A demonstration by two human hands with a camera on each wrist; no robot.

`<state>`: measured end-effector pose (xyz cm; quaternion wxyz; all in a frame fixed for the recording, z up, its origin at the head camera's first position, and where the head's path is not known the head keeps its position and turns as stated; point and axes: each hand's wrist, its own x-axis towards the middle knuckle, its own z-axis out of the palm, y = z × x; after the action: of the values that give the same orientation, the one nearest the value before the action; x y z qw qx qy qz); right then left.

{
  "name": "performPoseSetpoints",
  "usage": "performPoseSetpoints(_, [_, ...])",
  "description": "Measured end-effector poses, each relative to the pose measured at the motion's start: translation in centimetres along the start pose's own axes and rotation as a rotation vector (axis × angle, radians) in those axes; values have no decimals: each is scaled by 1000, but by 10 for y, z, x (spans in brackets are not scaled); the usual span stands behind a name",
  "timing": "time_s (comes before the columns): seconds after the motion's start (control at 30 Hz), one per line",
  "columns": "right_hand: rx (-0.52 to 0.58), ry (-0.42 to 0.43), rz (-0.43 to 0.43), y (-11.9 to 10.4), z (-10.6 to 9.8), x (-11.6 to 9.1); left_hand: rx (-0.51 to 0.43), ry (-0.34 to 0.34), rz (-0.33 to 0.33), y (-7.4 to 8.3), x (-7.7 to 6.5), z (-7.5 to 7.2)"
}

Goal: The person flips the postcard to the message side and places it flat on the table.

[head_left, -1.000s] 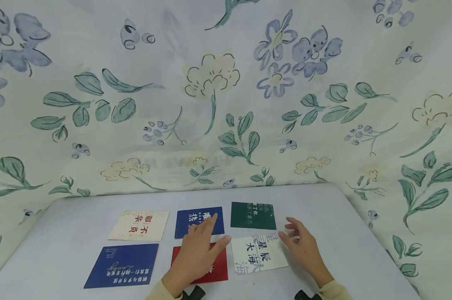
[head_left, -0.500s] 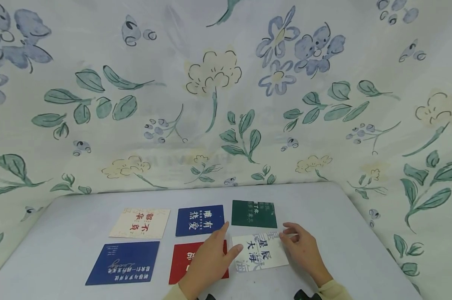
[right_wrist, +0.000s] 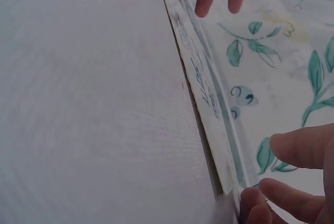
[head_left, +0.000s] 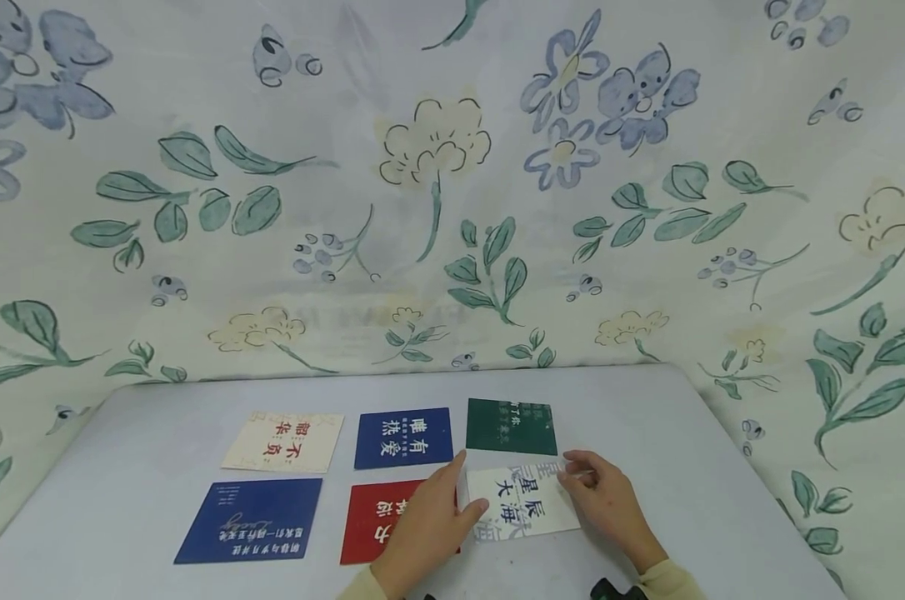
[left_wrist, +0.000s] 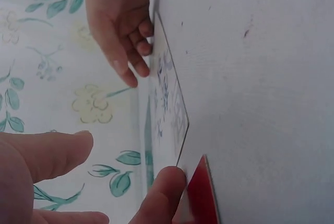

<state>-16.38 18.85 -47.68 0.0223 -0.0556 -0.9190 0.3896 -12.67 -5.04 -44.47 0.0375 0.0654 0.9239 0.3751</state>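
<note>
A white card (head_left: 523,503) with dark blue and pale lettering lies flat between my two hands in the head view. My left hand (head_left: 432,518) is at its left edge, fingers extended and thumb apart, partly covering a red card (head_left: 370,525). In the left wrist view a fingertip (left_wrist: 169,179) meets the white card's near end or lies just beside it; I cannot tell which. My right hand (head_left: 610,502) is by the card's right edge with loosely bent fingers. In the right wrist view its thumb (right_wrist: 300,145) stands apart from the fingers, which are close to the card's end.
Behind lie a dark green card (head_left: 511,427), a blue card (head_left: 403,438) and a cream card (head_left: 283,442). A larger blue card (head_left: 250,521) lies at the left front. The white table (head_left: 137,442) ends at a flowered cloth backdrop (head_left: 332,183).
My left hand has moved right, from over the blue and red cards to the white card's left edge, uncovering the blue card. My right hand has hardly moved.
</note>
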Motion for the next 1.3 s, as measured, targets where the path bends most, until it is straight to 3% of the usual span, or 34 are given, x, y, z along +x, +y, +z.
performPoseSetpoints(0.6, [-44, 19, -20, -2, 5, -5, 35, -20, -34, 3, -3, 13])
performPoseSetpoints(0.9, [-40, 46, 8, -4, 5, -6, -49, -32, -20, 4, -4, 15])
performPoseSetpoints(1.3, [63, 54, 118, -9, 5, -9, -178, 120, -20, 2, -4, 18])
